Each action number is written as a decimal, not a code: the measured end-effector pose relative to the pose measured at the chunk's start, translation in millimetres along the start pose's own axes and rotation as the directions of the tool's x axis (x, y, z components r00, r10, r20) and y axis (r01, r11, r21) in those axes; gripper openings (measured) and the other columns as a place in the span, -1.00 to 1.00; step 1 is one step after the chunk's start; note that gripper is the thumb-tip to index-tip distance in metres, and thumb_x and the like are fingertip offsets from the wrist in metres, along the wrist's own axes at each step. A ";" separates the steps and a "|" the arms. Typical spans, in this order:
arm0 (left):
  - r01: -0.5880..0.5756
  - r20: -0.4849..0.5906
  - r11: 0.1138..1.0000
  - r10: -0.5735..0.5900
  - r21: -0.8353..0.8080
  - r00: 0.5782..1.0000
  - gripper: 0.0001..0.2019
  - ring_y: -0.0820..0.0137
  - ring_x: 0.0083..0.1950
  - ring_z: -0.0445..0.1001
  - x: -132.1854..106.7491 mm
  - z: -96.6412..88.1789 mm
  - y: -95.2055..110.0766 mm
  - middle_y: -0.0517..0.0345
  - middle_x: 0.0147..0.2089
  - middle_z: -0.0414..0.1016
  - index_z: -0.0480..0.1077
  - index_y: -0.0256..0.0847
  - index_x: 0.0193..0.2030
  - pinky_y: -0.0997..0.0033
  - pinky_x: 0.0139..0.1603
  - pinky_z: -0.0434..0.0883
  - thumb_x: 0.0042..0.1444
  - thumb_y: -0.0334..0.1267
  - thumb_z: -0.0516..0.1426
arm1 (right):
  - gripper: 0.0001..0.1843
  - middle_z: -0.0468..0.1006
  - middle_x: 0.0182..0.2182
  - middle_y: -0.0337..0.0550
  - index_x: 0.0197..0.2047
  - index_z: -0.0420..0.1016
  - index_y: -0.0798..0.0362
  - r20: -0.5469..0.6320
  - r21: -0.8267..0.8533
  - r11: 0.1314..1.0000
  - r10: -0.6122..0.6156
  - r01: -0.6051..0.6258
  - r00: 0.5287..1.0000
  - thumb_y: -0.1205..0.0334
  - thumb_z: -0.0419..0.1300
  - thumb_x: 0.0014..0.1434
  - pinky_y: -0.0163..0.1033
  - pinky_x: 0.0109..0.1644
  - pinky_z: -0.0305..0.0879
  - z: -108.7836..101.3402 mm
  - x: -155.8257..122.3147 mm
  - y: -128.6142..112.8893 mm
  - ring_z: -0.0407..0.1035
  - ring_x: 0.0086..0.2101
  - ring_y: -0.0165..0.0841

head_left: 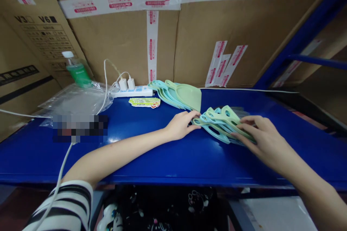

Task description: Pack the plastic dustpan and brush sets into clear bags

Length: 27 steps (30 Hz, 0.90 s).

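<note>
A pile of pale green and light blue plastic hand brushes (218, 121) with looped handle ends lies on the blue shelf top. My left hand (182, 124) grips the handle ends at the left of the pile between thumb and fingers. At the other end, my right hand (258, 133) has its thumb and fingers around the brushes, partly hiding them. Just behind them rests a fanned stack of small dustpans (187, 95), green on top and blue beneath.
Back left are a power strip (135, 91) with two white chargers, yellow-green cards (144, 102), a clear plastic bag (78, 99) and a bottle of green liquid (77, 70). Cardboard boxes (121, 39) wall the back; a blue post (292, 39) stands right. A white cable (61, 177) crosses at left.
</note>
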<state>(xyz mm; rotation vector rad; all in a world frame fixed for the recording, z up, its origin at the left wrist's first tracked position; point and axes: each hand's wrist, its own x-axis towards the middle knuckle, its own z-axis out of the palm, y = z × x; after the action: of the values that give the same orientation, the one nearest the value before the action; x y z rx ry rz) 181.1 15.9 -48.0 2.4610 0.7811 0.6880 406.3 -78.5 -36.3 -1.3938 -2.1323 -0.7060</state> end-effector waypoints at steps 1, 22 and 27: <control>0.003 0.012 1.000 -0.003 0.024 1.000 -0.72 0.27 -0.04 0.48 -0.3 -0.9 0.8 0.09 -0.06 0.51 0.31 -0.19 -0.03 0.30 -0.07 0.43 0.13 -0.33 0.22 | -0.31 0.45 -0.42 0.06 -0.49 0.48 0.05 0.001 -0.001 1.000 0.000 0.000 1.000 -0.19 -0.26 0.29 -0.10 -0.34 0.36 0.7 -0.4 -0.2 0.35 -0.40 -0.20; 0.005 0.037 0.967 -0.014 0.253 0.999 -0.76 0.26 0.03 0.41 -4.3 -10.7 7.7 -0.03 -0.02 0.36 0.28 -0.30 0.04 0.26 0.03 0.41 0.23 -0.36 0.08 | -0.61 0.52 -0.30 0.09 -0.13 0.40 0.05 0.068 0.023 0.998 0.061 -0.063 0.996 0.00 -0.12 0.29 -0.08 -0.25 0.34 -7.4 -8.6 -6.2 0.43 -0.26 -0.07; 0.029 0.117 0.893 -0.091 0.450 0.989 -0.64 0.18 0.10 0.36 -13.9 -24.1 23.1 -0.12 0.06 0.31 0.16 -0.36 0.14 0.21 0.03 0.42 0.22 -0.38 0.08 | -0.65 0.49 -0.22 0.13 -0.10 0.42 0.06 0.008 -0.042 0.999 0.020 -0.019 1.000 0.06 -0.08 0.28 -0.05 -0.21 0.31 -8.5 -5.6 -11.4 0.39 -0.20 -0.04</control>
<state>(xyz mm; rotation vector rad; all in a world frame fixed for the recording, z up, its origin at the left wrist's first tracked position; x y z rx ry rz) 166.3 -3.1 -21.0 2.8397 1.0539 0.3357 398.7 -91.8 -35.4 -1.4405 -2.1190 -0.7427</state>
